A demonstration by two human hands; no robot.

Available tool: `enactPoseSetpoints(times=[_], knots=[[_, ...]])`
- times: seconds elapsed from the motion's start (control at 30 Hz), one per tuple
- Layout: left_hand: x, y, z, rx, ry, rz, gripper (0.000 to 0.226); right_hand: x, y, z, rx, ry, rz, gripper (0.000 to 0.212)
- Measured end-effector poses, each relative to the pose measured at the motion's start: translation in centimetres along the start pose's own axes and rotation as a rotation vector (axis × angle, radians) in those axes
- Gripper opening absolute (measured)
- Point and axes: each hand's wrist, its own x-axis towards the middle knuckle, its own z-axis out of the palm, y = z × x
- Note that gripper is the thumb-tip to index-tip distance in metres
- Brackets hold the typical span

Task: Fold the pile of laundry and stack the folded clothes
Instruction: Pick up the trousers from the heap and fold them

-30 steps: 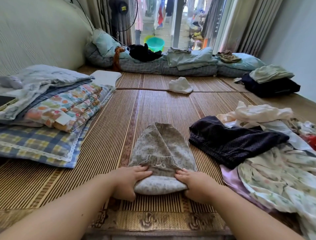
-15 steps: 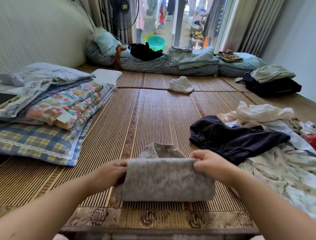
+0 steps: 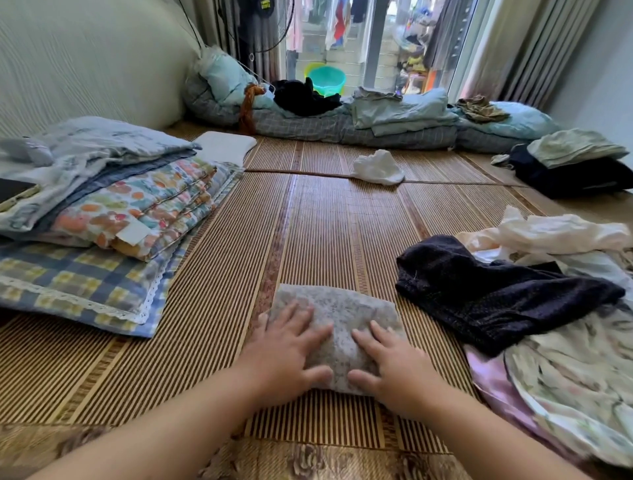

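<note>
Grey speckled cloth (image 3: 342, 305), soft rect. fold

No text can be read. A yellow mark (image 3: 264, 4) on the black hub of the fan (image 3: 259, 14), far behind the floral quilt (image 3: 144, 202), is too blurred to make out. The white tag (image 3: 133, 233) on the floral quilt's near edge shows no legible print.

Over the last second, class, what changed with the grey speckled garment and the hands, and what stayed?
The grey garment had its near end lifted and folded away from the person; it lies as a compact rectangle on the mat. The left hand and right hand let go their pinch and press flat on it. The dark garment and stacked bedding stayed put.
</note>
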Motion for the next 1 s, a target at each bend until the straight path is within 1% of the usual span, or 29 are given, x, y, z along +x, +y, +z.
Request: enactPoseSetpoints(times=[0.07,0.13,0.23,0.33,0.53,0.7,0.87,0.93,1.0], knots=[[0.6,0.3,1.1,0.098,-0.092,-0.029,0.086,0.5,0.1,1.4,-0.041,-0.056,0.034,0.081],[1.6,0.0,1.7,0.155,-0.112,-0.073,0.095,1.5,0.1,1.7,-0.069,-0.066,0.036,0.088],[3.4,-1.6,1.5,0.197,-0.073,-0.119,0.094,4.2,-0.2,1.1,-0.124,-0.075,0.0,0.1],[5.9,-4.5,0.4,0.204,-0.035,-0.156,0.091,8.9,-1.0,0.1,-0.175,-0.082,-0.053,0.105],[13.2,-12.8,-2.0,0.211,0.074,-0.273,0.091,22.3,-4.5,-2.2,-0.23,0.011,-0.154,0.1],[18.7,-18.2,-3.5,0.283,0.16,-0.332,0.094,29.3,-6.5,-2.3,-0.221,0.201,-0.151,0.089],[19.6,-18.5,-3.3,0.302,0.196,-0.354,0.094,29.3,-6.2,-1.4,-0.14,0.234,-0.164,0.081],[18.7,-17.4,-3.1,0.278,0.175,-0.368,0.094,27.5,-5.5,-1.3,-0.097,0.248,-0.141,0.08],[17.6,-16.2,-3.0,0.24,0.118,-0.383,0.093,24.9,-4.1,-1.5,-0.032,0.251,-0.092,0.079]])
